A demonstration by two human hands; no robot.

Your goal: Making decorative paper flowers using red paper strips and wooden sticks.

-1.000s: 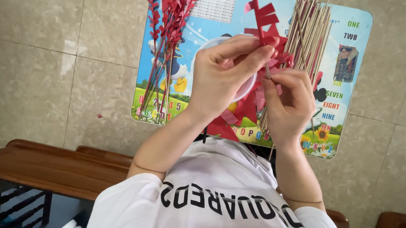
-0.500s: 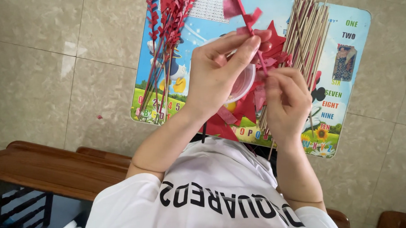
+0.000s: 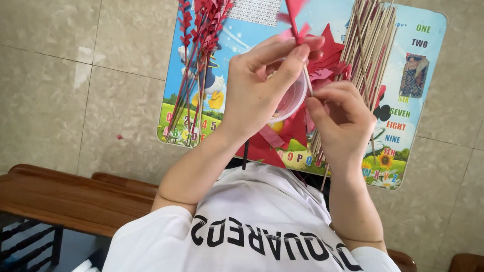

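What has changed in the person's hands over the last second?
The thin wooden stick with red paper pieces has slid upward between the hands; the left hand pinches it higher, the right hand lower. The bundles on the colourful mat stayed put.
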